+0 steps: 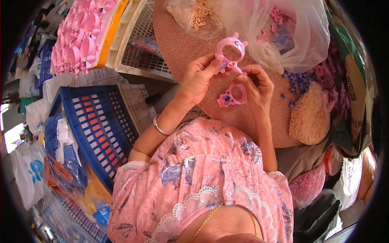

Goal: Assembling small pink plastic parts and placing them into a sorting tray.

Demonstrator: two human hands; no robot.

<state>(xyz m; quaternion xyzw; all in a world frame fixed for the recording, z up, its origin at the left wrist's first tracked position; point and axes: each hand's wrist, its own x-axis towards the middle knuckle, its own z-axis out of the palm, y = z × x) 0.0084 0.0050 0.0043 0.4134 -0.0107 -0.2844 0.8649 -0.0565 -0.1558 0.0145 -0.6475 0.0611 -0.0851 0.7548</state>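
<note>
Above the round, reddish-brown speckled tabletop (pixel 267 125), I hold a pink plastic toy piece (pixel 230 41) with a ring-shaped, eared head and a small blue part on its body. My left hand (pixel 196 81) pinches the body between thumb and fingers. At the lower right of the same piece, my right hand (pixel 260 86) has thumb and fingertips closed on a small pink limb-like part (pixel 238 70). Below the hands, a second pink figure (pixel 228 100) with a ring-shaped opening and blue detail lies on the table.
Clear plastic bags (pixel 243 24) with tan and pink bits lie at the far side. Small blue pieces (pixel 298 83) and a tan heap (pixel 310 115) sit at the right. Many pink pieces (pixel 79 42) stand at far left by a white crate (pixel 142 67); a blue basket (pixel 77 133) is nearer.
</note>
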